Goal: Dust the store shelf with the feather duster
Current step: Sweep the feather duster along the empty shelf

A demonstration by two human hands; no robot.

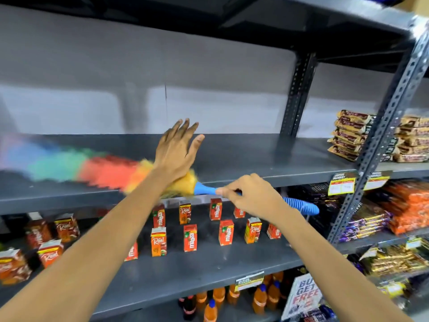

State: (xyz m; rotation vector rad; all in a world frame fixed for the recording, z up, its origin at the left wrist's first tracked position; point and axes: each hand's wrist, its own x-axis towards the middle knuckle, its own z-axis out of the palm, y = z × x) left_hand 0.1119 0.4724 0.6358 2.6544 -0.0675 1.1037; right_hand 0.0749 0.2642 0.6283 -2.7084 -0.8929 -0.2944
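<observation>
A rainbow feather duster (97,167) lies blurred across the left half of the bare grey shelf (255,156), its blue, green, red and yellow plumes pointing left. My right hand (253,194) is shut on its blue ribbed handle (299,204), which sticks out past the shelf's front edge. My left hand (177,151) hovers above the yellow end of the plumes, flat, fingers spread toward the back wall, holding nothing.
Small red juice cartons (190,237) stand spaced out on the shelf below. Orange drink bottles (260,298) fill the bottom level. Stacked snack packets (350,135) sit at the right, beyond a perforated metal upright (380,140). Price tags (342,183) hang on the shelf edge.
</observation>
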